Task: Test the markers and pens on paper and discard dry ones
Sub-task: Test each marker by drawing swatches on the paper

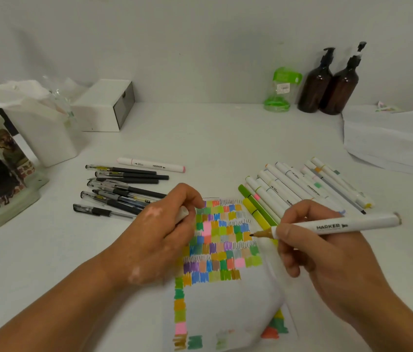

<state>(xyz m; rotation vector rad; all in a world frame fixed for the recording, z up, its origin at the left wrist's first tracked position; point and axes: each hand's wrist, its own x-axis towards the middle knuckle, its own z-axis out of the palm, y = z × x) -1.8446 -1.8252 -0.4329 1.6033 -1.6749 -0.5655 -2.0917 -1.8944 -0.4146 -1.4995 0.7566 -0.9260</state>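
Here, the uncapped, brown-tipped white marker (335, 226) reads "MARKER".

- Left hand (159, 232): back turned up, fingers curled round a white cap (183, 213).
- Left forearm (48, 308): bare, enters from the lower left corner, angled up and to the right.
- Right hand (312, 250): thumb and fingers pinch a marker (340, 225) near its tip end, tip pointing left.
- Right forearm (390, 313): bare, enters from the lower right corner.
- The two hands are apart, roughly level.

The right hand (322, 247) grips a marker (340, 224), tip over the paper (225, 301) — left of the grip, the left hand (159, 232) holds a cap (182, 214); pens (119, 191) farther left, markers (302, 186) behind.
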